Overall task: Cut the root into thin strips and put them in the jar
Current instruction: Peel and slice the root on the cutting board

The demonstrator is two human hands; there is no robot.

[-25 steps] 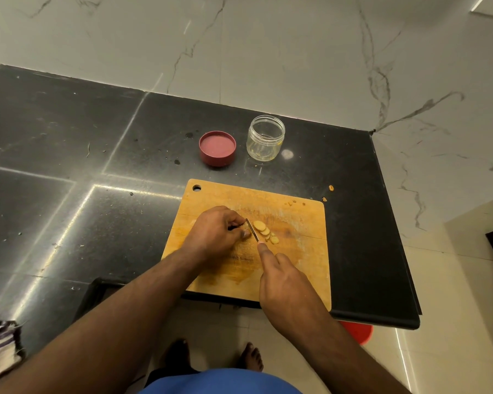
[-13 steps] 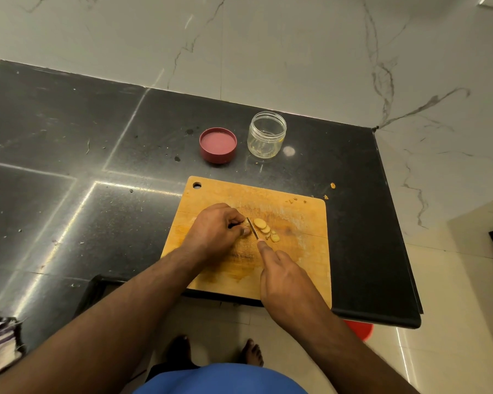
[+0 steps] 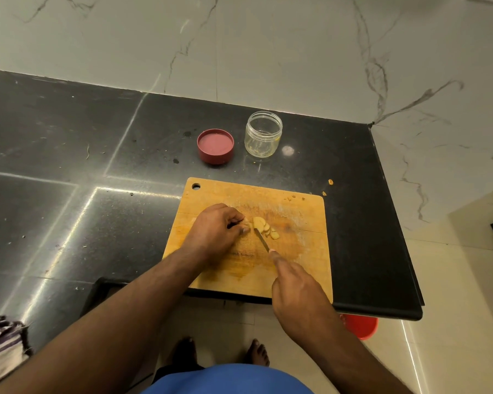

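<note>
Broadly, the black stone counter (image 3: 69, 166) fills most of the view, backed by a marble-veined wall (image 3: 268, 52); no brand, label or readable writing shows on anything. Taking the wooden cutting board (image 3: 305, 268) as the landmark, it lies at the counter's near edge with a hanging hole in its far-left corner. Beyond the board's far edge stand the clear jar (image 3: 263, 134), upright, open-mouthed and looking empty, and just to its left the red lid (image 3: 215, 146), lying inside-up, the two apart. On the middle of the board the left hand (image 3: 215, 231) has its fingers curled down over the root (image 3: 246, 222), of which only a pale stub shows at the fingertips, so its long axis cannot be told. The right hand (image 3: 296, 291) is closed round the knife (image 3: 262, 239), forefinger stretched along its back; the thin blade runs from near-right to far-left, its tip beside the root. Just right of the blade lies a small overlapping heap of pale round slices (image 3: 264, 226). Tiny orange scraps (image 3: 330, 182) sit off the board's far-right corner. Below the board's near edge, a red bucket (image 3: 359, 327) shows on the floor, and a striped cloth (image 3: 0, 342) lies far to the left.
</note>
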